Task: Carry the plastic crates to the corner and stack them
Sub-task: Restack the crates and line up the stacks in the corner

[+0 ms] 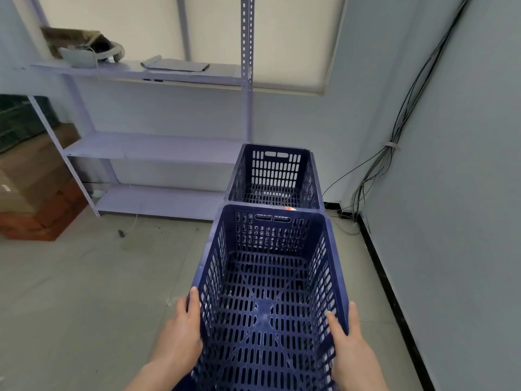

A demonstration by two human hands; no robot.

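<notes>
I hold a dark blue slotted plastic crate (270, 277) out in front of me, its open top facing up. My left hand (183, 328) grips its left rim with the thumb along the edge. My right hand (348, 337) grips the right rim, fingers reaching inside. A second blue crate (275, 176) of the same kind stands on the floor just beyond it, near the room's corner beside the shelf. The far end of the held crate overlaps the near rim of the standing one in view.
A pale metal shelf rack (158, 148) stands along the back wall at left. Cardboard boxes (33, 198) are stacked at far left. Cables (394, 142) run down the right wall to the floor corner. Grey tiled floor (84, 277) spreads to the left.
</notes>
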